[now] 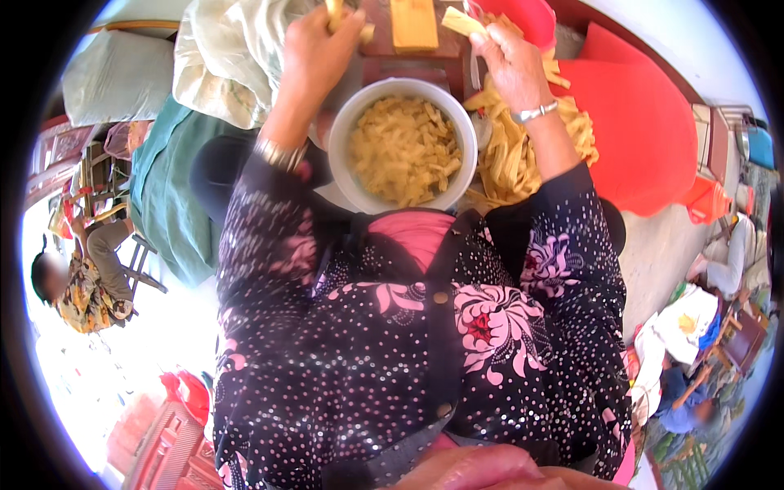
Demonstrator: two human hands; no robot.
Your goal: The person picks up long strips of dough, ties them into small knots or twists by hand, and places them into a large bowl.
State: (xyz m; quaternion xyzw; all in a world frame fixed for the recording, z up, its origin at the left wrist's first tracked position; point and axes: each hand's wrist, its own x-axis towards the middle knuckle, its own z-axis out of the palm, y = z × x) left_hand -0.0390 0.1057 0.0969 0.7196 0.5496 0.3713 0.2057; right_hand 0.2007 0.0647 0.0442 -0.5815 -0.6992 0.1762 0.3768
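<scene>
your left hand [321,53] curls around a tan, rounded piece [334,11]; your right hand [516,67] pinches a flat, yellowish strip [463,22] near a rectangular block [414,24]. nearer you sits a round, pale bowl [336,149] of knobbly chunks [404,147]; your right forearm [557,149] partly hides heaped, limp strips [502,163].

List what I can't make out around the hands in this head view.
Yellow stick-like piece in the left hand: head view, cut off by the top edge, middle hidden in the grip.
Flat yellow rectangular block: head view, far end cut off by the top edge.
Bottom of the round white bucket: head view, hidden under chopped yellow pieces.
Part of the heap of long yellow strips: head view, hidden behind the right forearm.
</scene>
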